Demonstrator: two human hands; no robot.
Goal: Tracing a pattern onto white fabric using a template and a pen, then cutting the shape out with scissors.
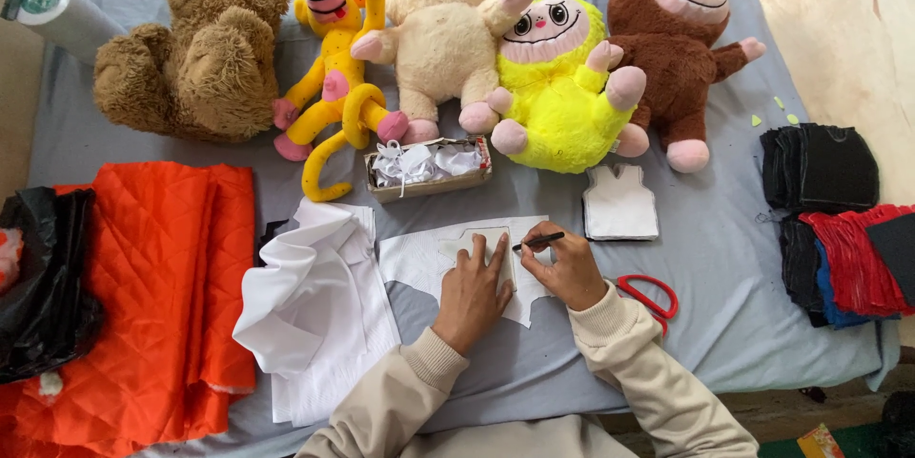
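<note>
Plainly, if the flat-fingered left hand point(474, 288) eases off the template point(486, 246) at centre frame, the pen point(539, 242) pinched in the right hand point(570, 272) could drag it across the white fabric point(419, 263).

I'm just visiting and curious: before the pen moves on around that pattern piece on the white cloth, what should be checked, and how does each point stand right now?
1. Pattern piece pinned flat by the left hand: ok, the palm and fingers lie on it.
2. Pen gripped in the right hand, tip at the pattern's edge: ok.
3. White cloth lying smooth under the pattern: ok where it shows; cannot tell beneath the hand.
4. Line drawn so far: cannot tell, too faint to see.
5. Red scissors out of the way: ok, they lie beside the right wrist, off the cloth.
6. Cardboard box clear of the cloth: ok, it sits beyond the cloth.
</note>
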